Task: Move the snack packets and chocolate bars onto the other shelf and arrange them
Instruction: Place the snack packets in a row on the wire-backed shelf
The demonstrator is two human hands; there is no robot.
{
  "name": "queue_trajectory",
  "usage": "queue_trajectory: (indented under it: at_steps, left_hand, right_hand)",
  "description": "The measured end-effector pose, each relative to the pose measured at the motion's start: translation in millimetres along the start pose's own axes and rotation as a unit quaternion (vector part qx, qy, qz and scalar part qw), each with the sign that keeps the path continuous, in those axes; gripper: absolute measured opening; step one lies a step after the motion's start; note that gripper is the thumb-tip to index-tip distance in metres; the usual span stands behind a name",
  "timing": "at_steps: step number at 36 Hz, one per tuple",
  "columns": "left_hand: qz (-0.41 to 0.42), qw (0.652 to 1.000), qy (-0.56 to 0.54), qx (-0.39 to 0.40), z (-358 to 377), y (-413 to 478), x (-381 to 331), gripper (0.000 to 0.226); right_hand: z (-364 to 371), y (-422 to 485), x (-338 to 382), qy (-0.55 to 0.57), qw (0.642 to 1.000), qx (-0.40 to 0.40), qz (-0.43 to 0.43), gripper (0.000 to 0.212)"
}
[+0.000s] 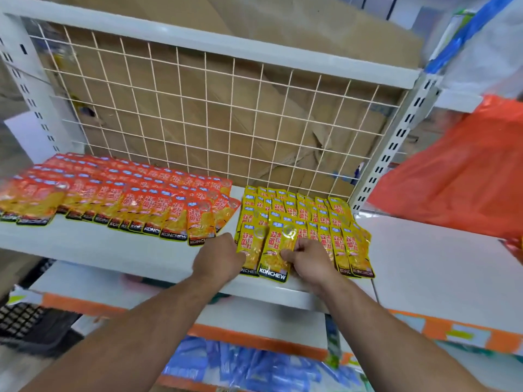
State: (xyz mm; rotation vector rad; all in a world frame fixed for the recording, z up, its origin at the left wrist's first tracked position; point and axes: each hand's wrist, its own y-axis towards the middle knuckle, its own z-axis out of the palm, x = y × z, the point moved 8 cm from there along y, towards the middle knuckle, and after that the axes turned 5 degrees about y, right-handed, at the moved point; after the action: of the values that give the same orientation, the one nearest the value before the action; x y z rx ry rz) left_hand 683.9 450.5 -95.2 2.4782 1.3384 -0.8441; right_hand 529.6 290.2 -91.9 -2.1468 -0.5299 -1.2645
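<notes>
Yellow snack packets (317, 222) lie in overlapping rows on the right part of the white shelf (93, 244). Red-and-orange snack packets (119, 190) cover its left part in rows. My right hand (308, 260) pinches the front yellow packet (276, 250) at the shelf's front edge. My left hand (219, 257) rests with curled fingers on the left edge of the yellow group, touching a packet there. No chocolate bars are in view.
A white wire grid (209, 114) with cardboard behind it backs the shelf. An orange plastic bag (458, 176) hangs at the right above a neighbouring white shelf (441, 267). Blue packets (240, 366) lie on a lower shelf. A dark basket (25, 323) sits lower left.
</notes>
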Motion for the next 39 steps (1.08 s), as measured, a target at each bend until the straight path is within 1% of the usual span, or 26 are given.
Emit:
queue_trajectory:
  at_steps: [5, 8, 10, 13, 16, 18, 20, 23, 25, 27, 30, 33, 36, 38, 39]
  left_hand:
    - [0.003, 0.999, -0.028, -0.017, -2, -2, 3, 0.019]
    - [-0.008, 0.996, -0.077, -0.049, -5, -8, 8, 0.013]
    - [0.009, 0.991, -0.102, -0.082, -7, -14, 11, 0.010]
    - [0.049, 0.984, -0.133, -0.109, -9, -18, 10, 0.020]
    - [0.072, 0.977, -0.163, -0.118, -13, -22, 7, 0.031]
    - [0.106, 0.977, -0.146, -0.115, -13, -25, 1, 0.044]
    - [0.147, 0.977, -0.105, -0.114, -10, -28, -5, 0.057]
    - [0.202, 0.972, -0.035, -0.114, -4, -28, -10, 0.063]
    - [0.221, 0.970, 0.017, -0.099, 1, -29, -13, 0.066]
    - [0.240, 0.963, 0.079, -0.090, 4, -32, -17, 0.069]
    - [0.238, 0.957, 0.150, -0.068, 2, -35, -25, 0.073]
    - [0.216, 0.960, 0.171, -0.049, -1, -35, -30, 0.077]
    - [0.211, 0.957, 0.192, -0.047, -1, -35, -30, 0.077]
    - [0.216, 0.953, 0.205, -0.050, 0, -35, -31, 0.077]
    - [0.219, 0.952, 0.208, -0.050, 1, -35, -32, 0.077]
  right_hand:
    - [7, 4, 3, -0.013, 1.000, -0.010, 0.010, 0.039]
    - [13, 3, 4, -0.027, 0.999, -0.017, 0.007, 0.042]
    - [18, 3, 4, -0.041, 0.999, -0.016, 0.004, 0.043]
    - [22, 1, 7, -0.079, 0.997, -0.017, -0.005, 0.041]
    - [22, 0, 11, -0.117, 0.992, -0.030, -0.021, 0.038]
    - [23, -2, 14, -0.144, 0.988, -0.040, -0.031, 0.035]
    - [25, -4, 16, -0.173, 0.983, -0.053, -0.043, 0.031]
    - [26, -9, 18, -0.197, 0.976, -0.074, -0.051, 0.023]
    - [25, -13, 19, -0.203, 0.974, -0.085, -0.052, 0.018]
    - [24, -16, 20, -0.209, 0.972, -0.091, -0.058, 0.017]
    - [22, -19, 22, -0.228, 0.967, -0.095, -0.068, 0.021]
    - [21, -23, 25, -0.242, 0.963, -0.100, -0.073, 0.023]
    - [16, -29, 28, -0.253, 0.957, -0.111, -0.089, 0.023]
    - [11, -33, 29, -0.285, 0.944, -0.121, -0.116, 0.024]
    - [8, -35, 30, -0.312, 0.932, -0.127, -0.137, 0.026]
